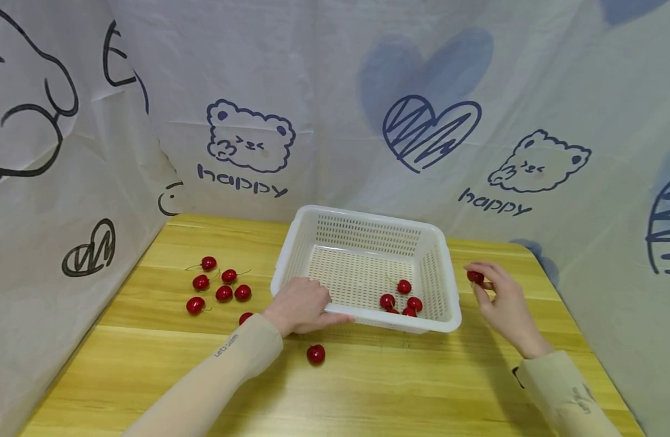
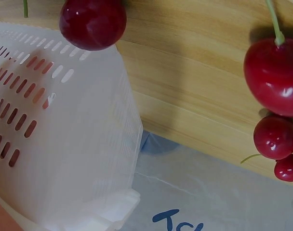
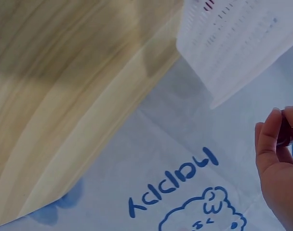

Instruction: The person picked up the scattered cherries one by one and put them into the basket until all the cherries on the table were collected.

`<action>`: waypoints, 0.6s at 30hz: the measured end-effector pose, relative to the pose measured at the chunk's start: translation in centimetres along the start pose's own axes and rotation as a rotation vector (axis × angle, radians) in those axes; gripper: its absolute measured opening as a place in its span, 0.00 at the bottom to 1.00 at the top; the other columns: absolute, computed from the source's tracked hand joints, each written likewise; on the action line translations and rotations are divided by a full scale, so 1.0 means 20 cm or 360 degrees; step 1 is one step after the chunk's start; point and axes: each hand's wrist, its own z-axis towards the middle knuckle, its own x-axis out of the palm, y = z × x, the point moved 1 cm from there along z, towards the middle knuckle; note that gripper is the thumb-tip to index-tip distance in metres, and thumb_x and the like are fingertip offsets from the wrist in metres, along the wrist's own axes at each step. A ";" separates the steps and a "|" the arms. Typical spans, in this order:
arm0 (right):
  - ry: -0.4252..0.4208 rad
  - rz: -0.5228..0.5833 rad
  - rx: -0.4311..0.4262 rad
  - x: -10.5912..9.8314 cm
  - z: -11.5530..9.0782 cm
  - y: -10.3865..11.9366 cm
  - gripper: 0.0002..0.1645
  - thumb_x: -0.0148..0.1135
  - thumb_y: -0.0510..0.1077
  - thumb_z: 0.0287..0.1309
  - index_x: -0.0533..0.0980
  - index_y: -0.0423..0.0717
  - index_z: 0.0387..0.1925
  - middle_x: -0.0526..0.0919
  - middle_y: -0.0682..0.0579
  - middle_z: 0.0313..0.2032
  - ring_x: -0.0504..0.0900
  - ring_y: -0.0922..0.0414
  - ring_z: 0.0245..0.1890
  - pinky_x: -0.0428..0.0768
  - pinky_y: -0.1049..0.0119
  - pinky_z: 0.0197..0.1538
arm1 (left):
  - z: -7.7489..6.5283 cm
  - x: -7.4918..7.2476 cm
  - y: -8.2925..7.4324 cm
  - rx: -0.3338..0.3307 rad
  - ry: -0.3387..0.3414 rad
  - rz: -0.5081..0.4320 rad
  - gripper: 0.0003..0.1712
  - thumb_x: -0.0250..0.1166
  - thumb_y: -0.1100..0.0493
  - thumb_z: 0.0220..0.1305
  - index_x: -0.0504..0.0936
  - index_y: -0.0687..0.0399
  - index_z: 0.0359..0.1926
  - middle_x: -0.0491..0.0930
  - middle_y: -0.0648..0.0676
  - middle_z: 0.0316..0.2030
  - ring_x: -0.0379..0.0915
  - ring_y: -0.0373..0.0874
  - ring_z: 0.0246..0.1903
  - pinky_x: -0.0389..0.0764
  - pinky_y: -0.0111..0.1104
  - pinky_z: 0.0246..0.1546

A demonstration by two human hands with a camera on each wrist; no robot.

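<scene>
My left hand [image 1: 299, 304] grips the near rim of a white plastic basket [image 1: 368, 213], fingers bent over it and thumb along the outside. To the right of the basket, my right hand [image 1: 501, 306] pinches a red cherry [image 1: 475, 277] between thumb and fingertips, held above the table. The right wrist view also shows this cherry [image 3: 284, 131], partly covered by the fingers. Inside the basket, several cherries [image 1: 404, 286] lie in the near right corner. Another cherry [image 1: 315, 354] rests on the table in front of the basket, and one [image 1: 246, 317] is partly hidden by the left wrist.
A loose group of cherries [image 1: 224, 294], some with stems, lies on the wooden table [image 1: 400, 388] left of the basket. White cloth [image 1: 335, 121] with blue drawings hangs behind the table and along its sides.
</scene>
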 end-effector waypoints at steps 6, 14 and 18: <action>-0.0025 0.0006 -0.0022 0.01 0.02 0.04 0.28 0.60 0.20 0.47 0.74 0.36 0.52 0.77 0.42 0.49 0.78 0.49 0.43 0.82 0.63 0.38 | 0.00 0.00 0.00 0.0001 -0.0004 0.0001 0.38 0.42 0.21 0.57 0.65 0.43 0.09 0.59 0.42 0.07 0.53 0.35 0.10 0.64 0.28 0.13; 0.0002 -0.0019 -0.0098 0.03 0.04 0.09 0.26 0.63 0.24 0.48 0.74 0.36 0.52 0.78 0.44 0.46 0.77 0.54 0.40 0.82 0.62 0.34 | 0.00 0.00 0.00 0.0012 -0.0014 0.0001 0.37 0.43 0.21 0.57 0.66 0.42 0.10 0.60 0.42 0.07 0.53 0.35 0.10 0.64 0.28 0.13; 0.0055 -0.0007 -0.0101 0.04 0.05 0.12 0.25 0.64 0.28 0.50 0.73 0.36 0.52 0.78 0.45 0.46 0.77 0.53 0.41 0.82 0.54 0.33 | 0.00 0.00 0.00 0.0009 -0.0007 -0.0005 0.37 0.43 0.21 0.57 0.66 0.42 0.10 0.60 0.42 0.07 0.53 0.35 0.10 0.64 0.28 0.13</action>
